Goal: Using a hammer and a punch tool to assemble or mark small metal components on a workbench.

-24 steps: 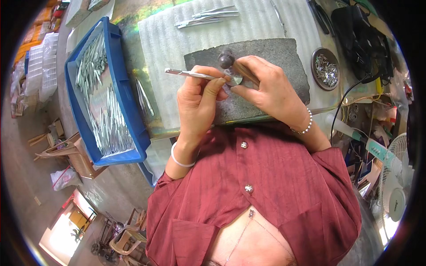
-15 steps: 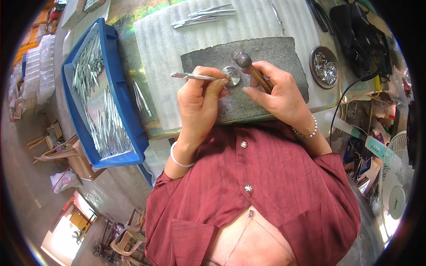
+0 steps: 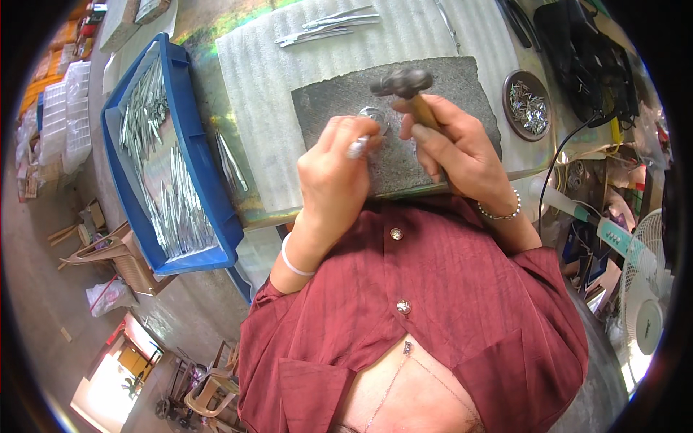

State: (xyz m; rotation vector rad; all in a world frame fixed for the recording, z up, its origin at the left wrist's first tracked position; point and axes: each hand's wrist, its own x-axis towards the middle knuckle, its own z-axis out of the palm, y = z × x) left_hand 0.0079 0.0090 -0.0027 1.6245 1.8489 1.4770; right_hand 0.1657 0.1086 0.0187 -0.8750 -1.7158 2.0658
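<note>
My left hand (image 3: 333, 162) is closed round a slim silver metal piece, whose blurred end (image 3: 356, 148) shows by the fingers; the rest is hidden. Just beyond those fingers, a small round shiny metal block (image 3: 373, 114) sits on the dark stone slab (image 3: 317, 97), partly covered. My right hand (image 3: 456, 144) grips a hammer (image 3: 422, 112) by its wooden handle. Its dark steel head (image 3: 401, 83) is above the slab, to the right of the metal block and farther off, apart from the left hand.
A blue tray (image 3: 184, 108) at left holds many slim silver pieces. Several similar pieces (image 3: 328, 25) lie on the white foam sheet (image 3: 253, 79), others (image 3: 229, 159) beside the tray. A dark round dish (image 3: 510, 119) of tiny metal parts stands at right, near a black bag (image 3: 581, 65).
My left hand has turned, so the slim metal piece no longer points left. The hammer has swung round, its head now lying crosswise and a little farther away.
</note>
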